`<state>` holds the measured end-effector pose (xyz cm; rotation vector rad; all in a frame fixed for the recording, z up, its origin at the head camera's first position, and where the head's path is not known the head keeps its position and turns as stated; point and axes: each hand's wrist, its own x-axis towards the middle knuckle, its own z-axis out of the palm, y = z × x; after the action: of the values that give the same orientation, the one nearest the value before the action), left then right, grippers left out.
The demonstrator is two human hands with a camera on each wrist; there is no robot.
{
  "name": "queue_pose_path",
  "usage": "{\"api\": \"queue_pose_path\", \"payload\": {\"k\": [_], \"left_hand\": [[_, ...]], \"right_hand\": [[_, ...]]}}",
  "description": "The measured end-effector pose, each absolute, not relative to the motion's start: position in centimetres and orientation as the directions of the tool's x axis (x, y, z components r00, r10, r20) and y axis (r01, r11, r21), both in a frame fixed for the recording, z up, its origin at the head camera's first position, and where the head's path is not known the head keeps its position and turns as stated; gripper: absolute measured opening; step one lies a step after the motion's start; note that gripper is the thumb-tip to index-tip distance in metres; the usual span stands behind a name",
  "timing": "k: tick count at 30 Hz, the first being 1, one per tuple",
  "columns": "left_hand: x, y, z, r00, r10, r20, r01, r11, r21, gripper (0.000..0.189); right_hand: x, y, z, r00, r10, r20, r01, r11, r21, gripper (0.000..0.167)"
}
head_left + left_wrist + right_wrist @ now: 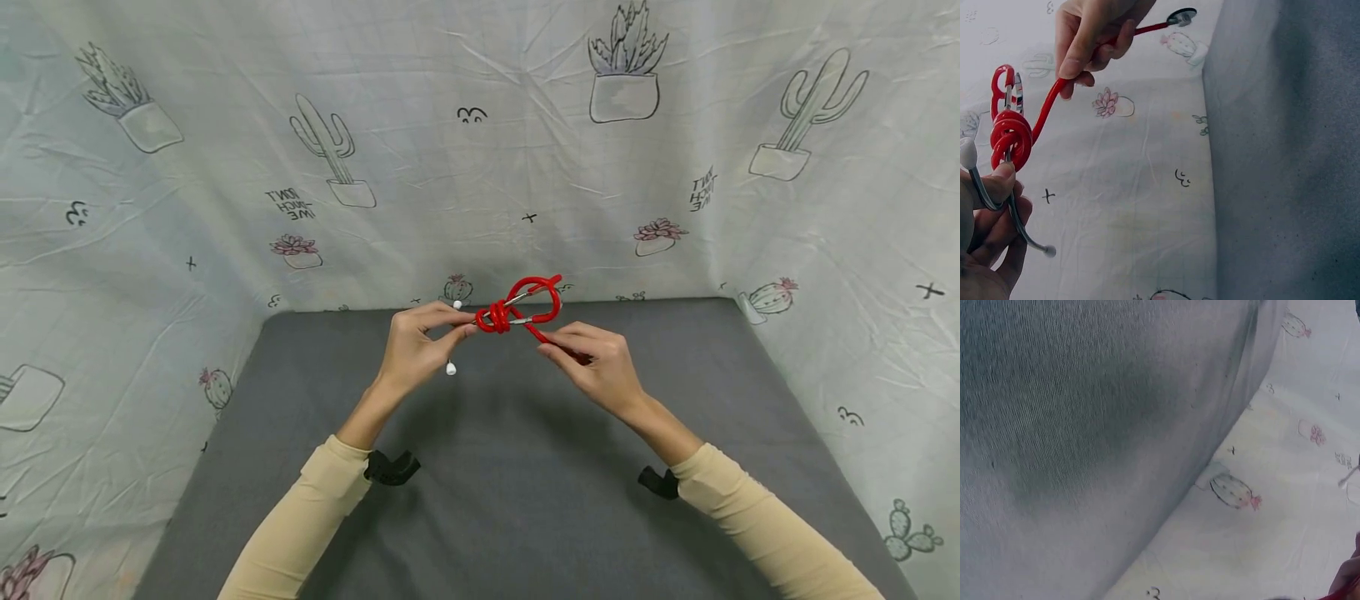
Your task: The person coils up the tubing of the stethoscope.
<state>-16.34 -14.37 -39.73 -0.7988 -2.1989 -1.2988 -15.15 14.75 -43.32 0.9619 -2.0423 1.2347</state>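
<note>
A stethoscope with red tubing (498, 317) is held up in the air, its tube wound in coils around its metal ear tubes. My left hand (420, 342) pinches the ear tubes just below the coils between thumb and fingers. White ear tips (451, 368) stick out on either side of that hand. To the right, my right hand (600, 367) grips the tail of the tube. In the left wrist view the round chest piece (1182, 17) extends beyond the right hand. A red loop (557, 302) stands at the far end of the coils.
Below the hands lies a grey table (495, 500). White cloth printed with cacti (480, 183) hangs behind it and along both sides. Black straps (393, 468) show at the wrists. At the right edge of the right wrist view, only a sliver of hand and tube appears.
</note>
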Motion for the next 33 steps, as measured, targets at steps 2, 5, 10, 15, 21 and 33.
{"api": "queue_pose_path", "payload": {"k": [2, 5, 10, 15, 21, 33], "left_hand": [[-16.3, -14.4, -39.7, -0.728, 0.239, 0.642, 0.677, 0.391, 0.623, 0.012], [-16.3, -14.3, -39.8, -0.732, 0.227, 0.642, 0.671, 0.402, 0.623, 0.011], [-16.2, -13.9, -39.8, -0.735, 0.215, 0.643, 0.665, 0.413, 0.623, 0.011], [-16.1, -13.6, -39.8, -0.747, 0.220, 0.627, 0.652, 0.425, 0.627, 0.011], [-16.2, -13.5, -39.7, -0.757, 0.234, 0.610, 0.642, 0.445, 0.625, 0.011], [-16.9, -13.6, -40.0, -0.732, 0.218, 0.646, 0.649, 0.514, 0.561, 0.011]], "right_hand": [[-15.1, 14.8, -43.2, -0.578, -0.293, 0.762, -0.810, 0.317, -0.493, 0.012], [-14.9, 14.7, -43.1, -0.571, -0.319, 0.756, -0.816, 0.325, -0.479, 0.012], [-14.0, 14.0, -43.0, -0.552, -0.364, 0.750, -0.826, 0.356, -0.436, 0.035], [-12.9, 13.2, -43.0, -0.524, -0.384, 0.760, -0.842, 0.369, -0.394, 0.047], [-12.3, 13.0, -43.2, -0.549, -0.390, 0.739, -0.826, 0.390, -0.408, 0.044], [-10.8, 13.6, -43.2, -0.649, -0.392, 0.652, -0.758, 0.409, -0.508, 0.021]]}}
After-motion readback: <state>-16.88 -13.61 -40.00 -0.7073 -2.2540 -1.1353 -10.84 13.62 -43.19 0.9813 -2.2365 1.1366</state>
